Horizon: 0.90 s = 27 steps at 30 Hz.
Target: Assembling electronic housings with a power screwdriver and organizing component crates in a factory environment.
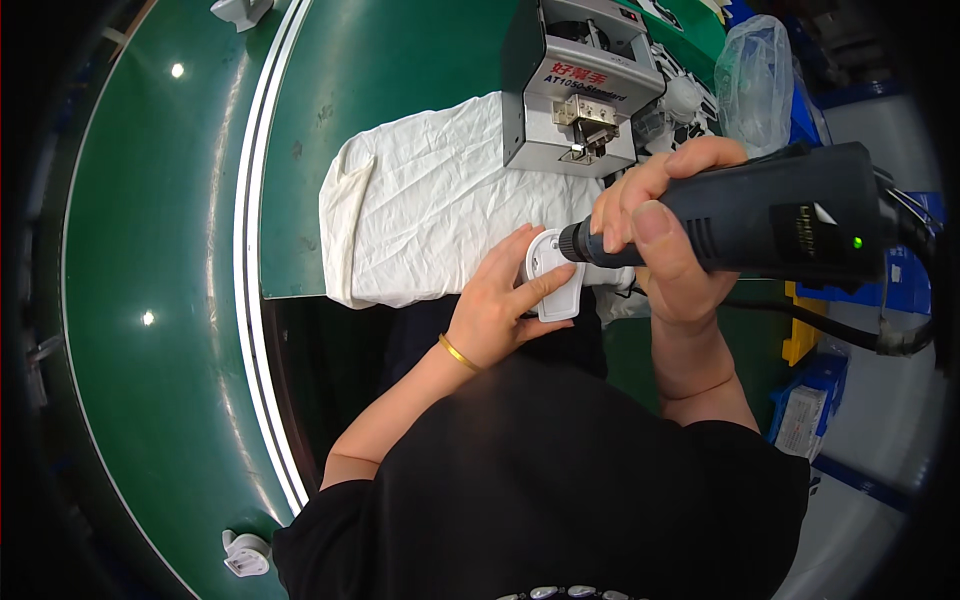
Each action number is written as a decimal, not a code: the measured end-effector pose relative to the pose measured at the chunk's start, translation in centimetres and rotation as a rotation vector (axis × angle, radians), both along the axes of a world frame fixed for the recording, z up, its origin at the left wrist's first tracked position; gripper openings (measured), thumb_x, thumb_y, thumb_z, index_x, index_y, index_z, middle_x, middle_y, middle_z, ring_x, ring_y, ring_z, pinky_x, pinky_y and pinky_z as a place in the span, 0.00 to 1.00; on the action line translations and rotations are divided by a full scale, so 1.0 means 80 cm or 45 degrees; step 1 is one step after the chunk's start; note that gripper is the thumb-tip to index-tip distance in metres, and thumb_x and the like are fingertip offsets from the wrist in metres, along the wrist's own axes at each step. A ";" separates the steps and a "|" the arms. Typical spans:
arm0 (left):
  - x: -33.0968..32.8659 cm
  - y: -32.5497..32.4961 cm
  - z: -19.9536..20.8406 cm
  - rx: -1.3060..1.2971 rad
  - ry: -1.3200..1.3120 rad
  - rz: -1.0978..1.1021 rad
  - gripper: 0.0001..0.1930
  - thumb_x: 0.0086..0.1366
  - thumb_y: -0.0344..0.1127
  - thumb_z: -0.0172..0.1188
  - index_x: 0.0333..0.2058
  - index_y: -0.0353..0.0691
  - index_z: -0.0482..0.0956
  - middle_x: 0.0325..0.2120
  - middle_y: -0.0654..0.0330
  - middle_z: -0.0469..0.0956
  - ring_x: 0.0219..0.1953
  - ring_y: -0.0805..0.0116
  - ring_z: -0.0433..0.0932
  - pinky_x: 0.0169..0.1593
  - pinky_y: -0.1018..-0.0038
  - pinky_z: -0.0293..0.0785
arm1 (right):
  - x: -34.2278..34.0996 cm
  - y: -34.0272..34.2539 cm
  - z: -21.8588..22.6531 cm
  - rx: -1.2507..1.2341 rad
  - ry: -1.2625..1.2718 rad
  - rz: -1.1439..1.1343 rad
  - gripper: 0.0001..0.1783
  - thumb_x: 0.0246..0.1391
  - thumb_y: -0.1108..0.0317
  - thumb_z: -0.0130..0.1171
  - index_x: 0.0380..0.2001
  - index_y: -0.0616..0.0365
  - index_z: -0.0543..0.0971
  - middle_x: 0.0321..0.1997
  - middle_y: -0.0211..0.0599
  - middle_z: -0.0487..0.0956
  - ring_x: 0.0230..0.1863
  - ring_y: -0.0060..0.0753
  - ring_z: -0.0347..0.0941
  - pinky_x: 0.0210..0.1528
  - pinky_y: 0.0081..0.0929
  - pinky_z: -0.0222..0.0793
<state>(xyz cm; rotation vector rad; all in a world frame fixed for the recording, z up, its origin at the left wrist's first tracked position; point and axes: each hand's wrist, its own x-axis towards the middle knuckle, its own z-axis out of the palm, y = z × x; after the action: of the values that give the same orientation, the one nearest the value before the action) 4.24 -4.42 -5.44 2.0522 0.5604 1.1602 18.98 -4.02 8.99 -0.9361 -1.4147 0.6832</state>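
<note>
My left hand [497, 297] grips a white plastic housing [562, 298], with the thumb laid across it. The housing is round at its far end and lies at the near edge of a white cloth [430, 200]. In my right hand [668, 215] is a black electric screwdriver [790, 215], its fingers wrapped round the body. A small green light glows at its rear end. The screwdriver's ribbed nose points left and meets the round end of the housing. Its bit tip is hidden, so I cannot tell whether a screw is under it.
A grey screw feeder machine [580, 95] stands on the cloth's far right part. Beyond it lie white and black small parts [685, 100] and a clear plastic bag [755, 85]. A green conveyor belt [150, 250] runs along the left, carrying a white part [246, 553]. A black cable [830, 325] hangs at right.
</note>
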 end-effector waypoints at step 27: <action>-0.011 -0.006 0.040 -0.143 0.102 0.078 0.46 0.38 0.34 0.79 0.59 0.38 0.67 0.58 0.47 0.68 0.57 0.50 0.70 0.59 0.63 0.67 | 0.394 -0.028 -0.144 -0.856 -0.041 -1.275 0.23 0.47 0.64 0.69 0.43 0.69 0.76 0.36 0.39 0.79 0.31 0.28 0.76 0.34 0.26 0.70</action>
<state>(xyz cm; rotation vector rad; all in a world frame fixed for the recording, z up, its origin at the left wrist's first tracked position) 3.32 -4.86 -2.25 2.0044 0.7160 1.0599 50.48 -6.30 -2.51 -1.9790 -0.5532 0.3474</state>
